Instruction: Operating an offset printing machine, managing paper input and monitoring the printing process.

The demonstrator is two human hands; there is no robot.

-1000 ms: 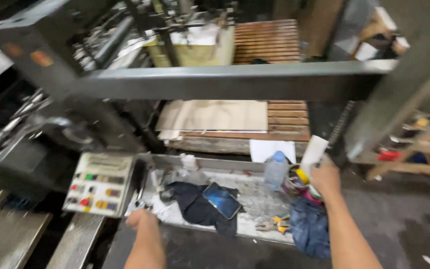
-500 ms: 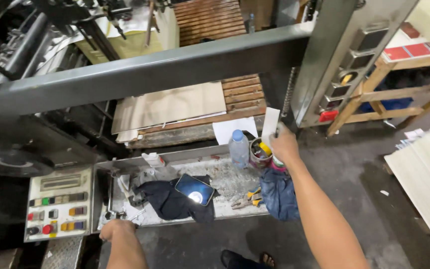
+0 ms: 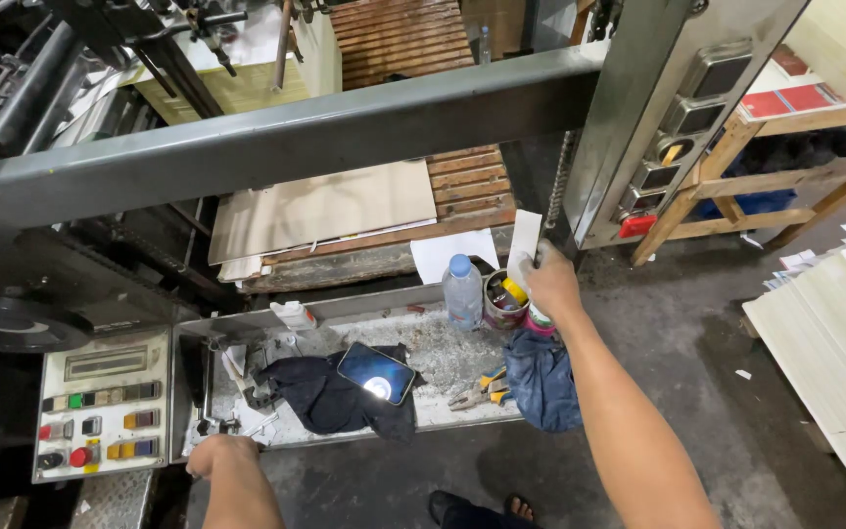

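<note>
1 white-capped spray can (image 3: 533,279) stands upright in right hand (image 3: 552,284).

Right hand (image 3: 550,284) grips a white paper strip (image 3: 524,235) beside the tin of tools (image 3: 503,299) and the plastic bottle (image 3: 462,292). Left hand (image 3: 219,455) rests on the surface (image 3: 433,338) edge, near a lit phone (image 3: 376,372) on dark cloth (image 3: 330,397).

I am stretching my right arm far forward, my right hand (image 3: 550,284) curling closed in a grip, while my left hand (image 3: 219,453) is resting low, fingers bent.
</note>
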